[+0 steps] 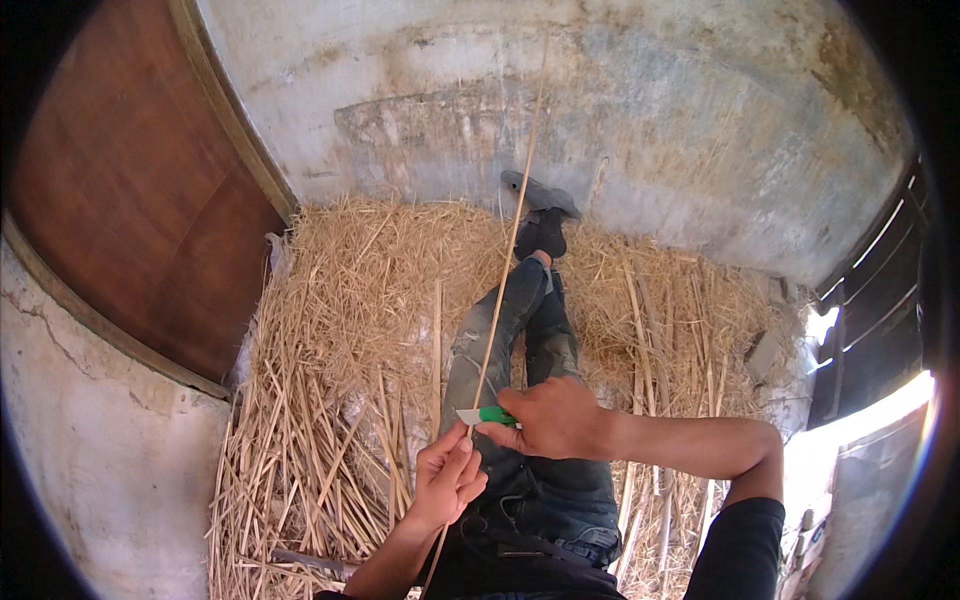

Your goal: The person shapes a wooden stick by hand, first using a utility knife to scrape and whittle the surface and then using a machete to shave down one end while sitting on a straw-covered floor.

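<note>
I'm watching a long stick (497, 300) pointing lengthwise over the person's legs (550, 350) toward the straw-covered floor's (350, 260) far edge, the left hand (452, 480) pinching it, the right hand (555, 418) gripping a green knife (488, 414).

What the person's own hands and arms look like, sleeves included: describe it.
The left hand and right hand are ungloved, with bare wrists. A black short sleeve ends above the right elbow; the left forearm is bare.

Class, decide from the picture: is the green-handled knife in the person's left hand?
No, the right hand grips the green-handled knife, while the left hand pinches the long thin strip.
</note>
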Motion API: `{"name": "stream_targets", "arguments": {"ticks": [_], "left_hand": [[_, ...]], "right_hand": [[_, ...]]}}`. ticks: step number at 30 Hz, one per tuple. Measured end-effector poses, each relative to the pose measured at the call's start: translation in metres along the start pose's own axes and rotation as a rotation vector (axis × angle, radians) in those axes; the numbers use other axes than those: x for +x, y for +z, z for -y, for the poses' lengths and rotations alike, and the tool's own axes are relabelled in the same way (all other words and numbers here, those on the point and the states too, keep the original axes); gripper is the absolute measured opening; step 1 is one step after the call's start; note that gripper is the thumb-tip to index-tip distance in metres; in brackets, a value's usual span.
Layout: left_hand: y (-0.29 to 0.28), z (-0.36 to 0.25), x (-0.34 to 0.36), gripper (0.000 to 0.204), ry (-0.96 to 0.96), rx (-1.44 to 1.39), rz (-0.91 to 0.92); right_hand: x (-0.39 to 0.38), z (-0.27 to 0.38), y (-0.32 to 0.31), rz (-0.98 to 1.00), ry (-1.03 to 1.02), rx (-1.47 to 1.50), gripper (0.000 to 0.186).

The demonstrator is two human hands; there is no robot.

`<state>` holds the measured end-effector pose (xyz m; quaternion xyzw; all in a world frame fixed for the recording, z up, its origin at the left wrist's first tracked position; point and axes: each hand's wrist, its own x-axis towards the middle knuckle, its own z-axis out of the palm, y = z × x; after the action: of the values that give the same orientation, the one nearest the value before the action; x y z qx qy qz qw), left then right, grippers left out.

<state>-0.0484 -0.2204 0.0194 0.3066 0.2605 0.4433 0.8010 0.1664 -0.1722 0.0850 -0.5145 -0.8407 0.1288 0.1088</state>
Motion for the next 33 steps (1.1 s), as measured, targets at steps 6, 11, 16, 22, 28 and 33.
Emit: {"name": "stream_targets", "arguments": {"ticks": [6, 11, 16, 22, 28, 33], "left_hand": [[-0.001, -0.008, 0.004, 0.043, 0.049, 0.053, 0.031], [-0.002, -0.019, 0.01, 0.048, 0.074, 0.042, -0.024], [-0.011, -0.007, -0.01, 0.048, 0.066, 0.074, 0.032], [-0.023, 0.008, -0.052, 0.048, -0.086, 0.03, 0.054], [-0.024, -0.009, -0.027, 0.047, -0.042, -0.011, 0.018], [-0.014, -0.012, -0.013, 0.048, -0.072, -0.008, 0.095]], "right_hand": [[0.014, -0.012, 0.004, -0.152, -0.136, -0.057, 0.052], [0.031, -0.016, -0.004, -0.188, -0.178, -0.138, 0.054], [0.073, -0.076, -0.039, -0.322, 0.172, -0.147, 0.041], [0.057, -0.253, -0.121, -0.657, 0.658, -0.128, 0.068], [0.056, -0.237, -0.096, -0.733, 0.592, 0.098, 0.07], [0.065, -0.159, -0.084, -0.628, 0.416, 0.506, 0.064]]}}
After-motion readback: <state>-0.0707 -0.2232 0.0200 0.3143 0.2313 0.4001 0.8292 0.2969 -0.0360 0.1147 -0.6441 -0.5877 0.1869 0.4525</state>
